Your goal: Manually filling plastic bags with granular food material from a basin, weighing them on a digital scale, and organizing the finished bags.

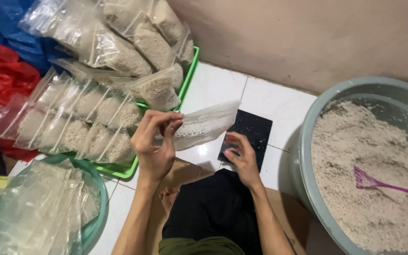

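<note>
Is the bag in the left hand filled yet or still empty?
Empty: the clear bag pinched by the left hand hangs flat and see-through, with only dusty residue inside.

**Clearance around the hands**

Open floor (223,87): white tiles between the green tray (191,71) and the grey basin (308,156), reaching back to the wall (308,38). A flat black slab (249,134) lies low on that strip, just beside the right hand (242,158).

Left blocked: filled clear bags (95,118) heaped on the tray, touching one another. Near left: teal bowl (97,189) stacked with empty bags (43,208).

Right blocked: basin wall; inside, pale grain (355,156) with a purple scoop (374,183) lying on it.

Between the hands, the held clear bag (204,125) spans the gap from the left hand (154,141).
</note>
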